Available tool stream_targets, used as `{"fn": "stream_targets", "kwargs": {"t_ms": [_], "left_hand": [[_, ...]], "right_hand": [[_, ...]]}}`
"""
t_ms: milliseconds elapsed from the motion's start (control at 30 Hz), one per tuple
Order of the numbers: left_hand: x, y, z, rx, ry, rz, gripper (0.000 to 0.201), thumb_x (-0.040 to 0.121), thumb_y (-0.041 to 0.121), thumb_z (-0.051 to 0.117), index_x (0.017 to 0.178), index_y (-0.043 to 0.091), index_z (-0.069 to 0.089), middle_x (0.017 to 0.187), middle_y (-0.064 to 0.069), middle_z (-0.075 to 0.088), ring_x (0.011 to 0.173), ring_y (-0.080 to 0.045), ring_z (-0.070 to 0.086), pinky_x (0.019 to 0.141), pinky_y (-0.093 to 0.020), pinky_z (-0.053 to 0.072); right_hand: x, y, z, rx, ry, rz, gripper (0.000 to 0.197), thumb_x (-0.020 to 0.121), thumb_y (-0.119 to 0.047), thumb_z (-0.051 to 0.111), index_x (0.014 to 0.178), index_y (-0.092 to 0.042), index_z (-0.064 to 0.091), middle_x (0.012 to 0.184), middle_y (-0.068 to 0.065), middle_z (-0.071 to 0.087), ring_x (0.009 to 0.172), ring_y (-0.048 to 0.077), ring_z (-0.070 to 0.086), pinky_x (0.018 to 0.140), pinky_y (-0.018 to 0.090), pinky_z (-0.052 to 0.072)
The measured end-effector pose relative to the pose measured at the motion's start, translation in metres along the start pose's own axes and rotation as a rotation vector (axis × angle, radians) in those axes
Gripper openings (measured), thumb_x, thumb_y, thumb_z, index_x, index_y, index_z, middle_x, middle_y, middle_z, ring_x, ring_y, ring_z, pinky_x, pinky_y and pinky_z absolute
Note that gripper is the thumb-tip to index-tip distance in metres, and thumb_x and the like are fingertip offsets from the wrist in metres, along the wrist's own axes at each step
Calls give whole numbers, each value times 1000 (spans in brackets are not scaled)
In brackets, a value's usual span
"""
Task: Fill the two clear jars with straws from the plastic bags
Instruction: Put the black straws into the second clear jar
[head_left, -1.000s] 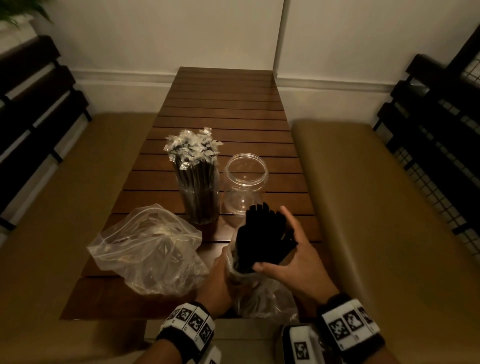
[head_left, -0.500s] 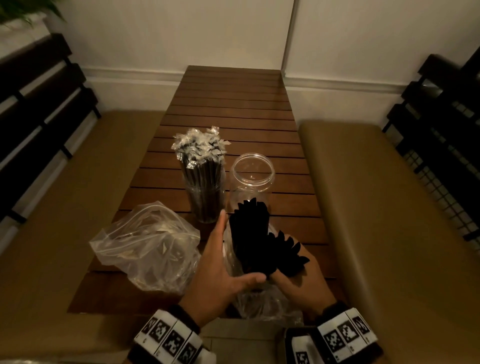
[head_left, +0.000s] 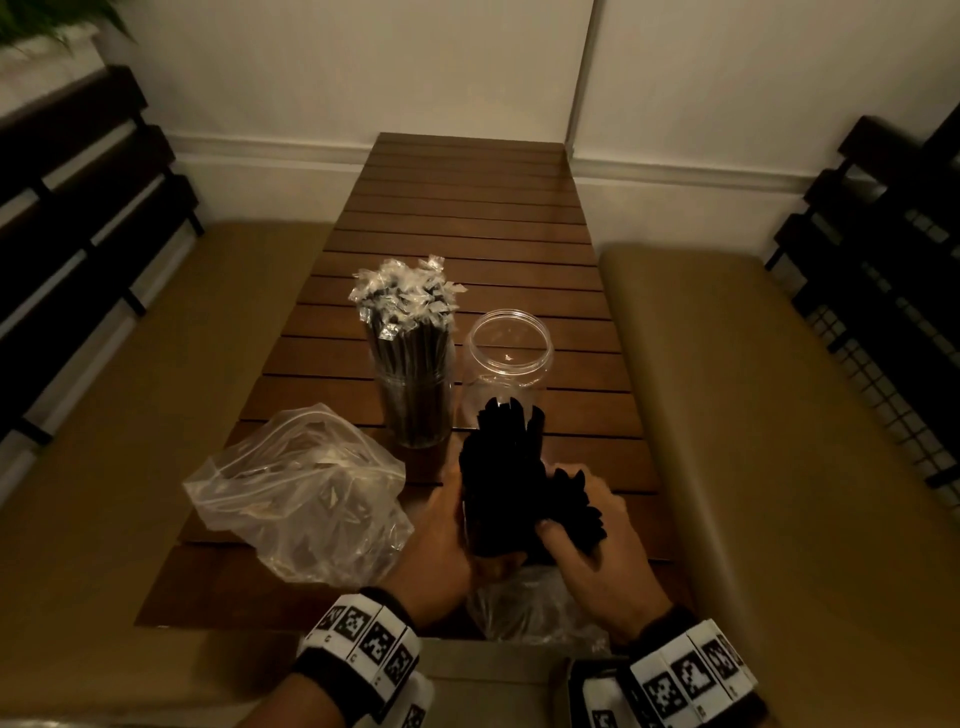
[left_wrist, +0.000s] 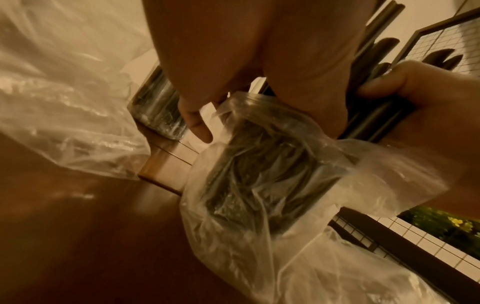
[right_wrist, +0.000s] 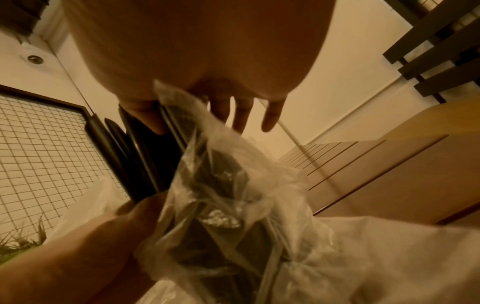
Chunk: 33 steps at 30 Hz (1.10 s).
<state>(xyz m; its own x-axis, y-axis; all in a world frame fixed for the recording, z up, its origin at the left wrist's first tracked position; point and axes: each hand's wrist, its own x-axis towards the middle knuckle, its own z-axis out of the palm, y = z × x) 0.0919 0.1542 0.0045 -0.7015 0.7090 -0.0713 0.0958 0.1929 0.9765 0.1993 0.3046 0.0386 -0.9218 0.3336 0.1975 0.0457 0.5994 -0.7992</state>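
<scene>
A bundle of black straws (head_left: 501, 483) sticks up out of a clear plastic bag (head_left: 535, 608) at the table's near edge. My left hand (head_left: 452, 525) grips the upright bundle from its left side. My right hand (head_left: 584, 535) holds a smaller clump (head_left: 571, 506) that fans off to the right, thumb on top. Just behind stands the empty clear jar (head_left: 509, 358). To its left, the other jar (head_left: 413, 400) is packed with wrapped straws. The left wrist view shows the bag (left_wrist: 272, 164) round the straws' lower ends. In the right wrist view the straws (right_wrist: 140, 154) rise beside the bag (right_wrist: 233, 205).
An empty crumpled zip bag (head_left: 301, 488) lies on the slatted wooden table (head_left: 467, 208) left of my hands. Tan bench cushions (head_left: 753, 415) run along both sides, with dark slatted backrests (head_left: 883, 234) behind them.
My left hand rose from the bag and closed round the left side of the bundle. The straws split into an upright bundle and a smaller fanned clump in my right hand.
</scene>
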Motion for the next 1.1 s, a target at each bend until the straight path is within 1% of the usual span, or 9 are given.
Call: {"fn": "stream_targets", "kwargs": {"t_ms": [167, 267, 400, 500, 667, 767, 833, 900, 1100], "left_hand": [[0, -8, 1, 85, 59, -69, 91, 67, 40, 83, 141, 23, 32, 131, 9, 55, 119, -9, 55, 102, -33, 49], [5, -16, 5, 16, 51, -91, 59, 77, 42, 75, 123, 18, 47, 112, 8, 60, 99, -13, 60, 88, -33, 50], [0, -17, 5, -108, 8, -135, 91, 63, 52, 85, 138, 26, 40, 133, 3, 55, 119, -12, 58, 100, -36, 49], [1, -14, 9, -139, 13, -84, 50, 71, 22, 85, 114, 34, 62, 110, 3, 64, 105, -15, 63, 83, -29, 54], [4, -5, 17, -434, 61, -175, 18, 88, 23, 53, 103, 17, 59, 101, -6, 60, 92, -17, 61, 82, -33, 50], [2, -1, 13, -668, 33, -324, 38, 81, 45, 55, 107, 20, 69, 107, -7, 69, 98, -19, 64, 86, -34, 51], [6, -6, 14, -986, 50, -435, 48, 82, 41, 67, 126, 25, 59, 132, -8, 60, 109, -14, 62, 86, -27, 56], [8, -10, 11, -1108, 18, -449, 76, 73, 35, 81, 139, 25, 45, 148, -14, 43, 118, -26, 56, 79, -35, 60], [10, -8, 7, -1218, -51, -470, 134, 30, 56, 95, 145, 22, 37, 145, -13, 46, 122, -31, 54, 79, -33, 60]], "right_hand": [[-2, 2, 7, -50, 114, 46, 24, 85, -51, 53, 81, -28, 45, 80, -9, 49, 81, 10, 50, 71, 40, 45], [-3, -5, 7, 119, 132, 82, 23, 83, -49, 59, 81, -30, 45, 76, -3, 52, 72, 21, 55, 65, 44, 50], [-3, -17, 3, 235, 205, 6, 16, 85, -36, 58, 86, -22, 52, 79, -2, 57, 70, 19, 57, 63, 40, 52], [-1, -26, -2, 330, 273, -34, 7, 83, -28, 57, 89, -23, 58, 84, -5, 62, 78, 15, 62, 68, 27, 53], [7, -43, -13, 429, 348, -19, 4, 80, -22, 57, 83, -21, 59, 82, 1, 65, 80, 22, 64, 73, 30, 54], [12, -52, -24, 519, 377, -1, 15, 80, -6, 55, 80, -20, 58, 78, 4, 64, 76, 25, 62, 72, 27, 54], [14, -61, -34, 528, 380, -6, 16, 79, -6, 55, 78, -22, 59, 77, 2, 63, 76, 27, 61, 74, 29, 54], [16, -71, -44, 529, 377, -31, 11, 77, -17, 58, 77, -27, 59, 78, 1, 63, 77, 31, 60, 75, 38, 53], [29, -97, -84, 572, 367, -142, 18, 77, -12, 55, 80, -29, 60, 78, -6, 62, 75, 25, 59, 78, 43, 51]]}}
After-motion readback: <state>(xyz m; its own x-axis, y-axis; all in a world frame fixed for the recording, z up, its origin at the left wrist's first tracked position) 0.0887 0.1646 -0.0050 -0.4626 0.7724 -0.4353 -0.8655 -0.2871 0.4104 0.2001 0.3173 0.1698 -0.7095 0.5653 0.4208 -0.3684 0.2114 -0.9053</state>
